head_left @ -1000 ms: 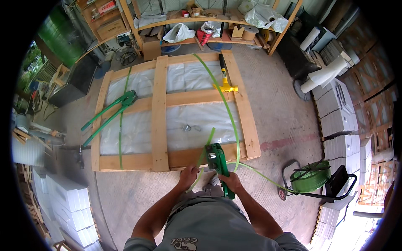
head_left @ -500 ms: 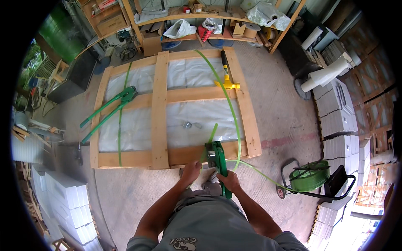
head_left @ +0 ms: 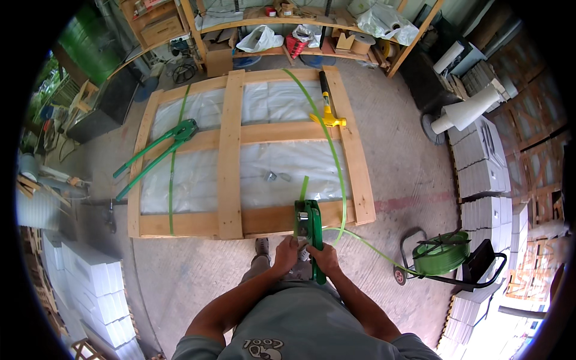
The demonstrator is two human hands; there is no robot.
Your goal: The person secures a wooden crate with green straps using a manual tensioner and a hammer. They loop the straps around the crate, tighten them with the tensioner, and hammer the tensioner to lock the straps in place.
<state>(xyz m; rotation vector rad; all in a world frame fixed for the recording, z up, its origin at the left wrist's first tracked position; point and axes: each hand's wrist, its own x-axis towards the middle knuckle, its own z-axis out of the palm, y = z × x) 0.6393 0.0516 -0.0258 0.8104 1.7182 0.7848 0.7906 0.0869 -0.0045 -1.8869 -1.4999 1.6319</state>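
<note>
Fingers of both hands on green strapping tool (head_left: 309,227), wooden crate (head_left: 240,153), concrete floor (head_left: 408,156), cluttered workshop shelf (head_left: 288,27)

A bare concrete floor (head_left: 408,162) is seen in daylight; cluttered wooden shelving (head_left: 288,27) is set along the far side.

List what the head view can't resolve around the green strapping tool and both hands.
- Left hand grip: fingers bunch at the green strapping tool; contact point too small to tell.
- Right hand: covers the tool's handle, so its grip is hidden.
- Small metal pieces on the plastic sheet: too small to identify.
- Green strap under the crate: hidden by the boards.
</note>
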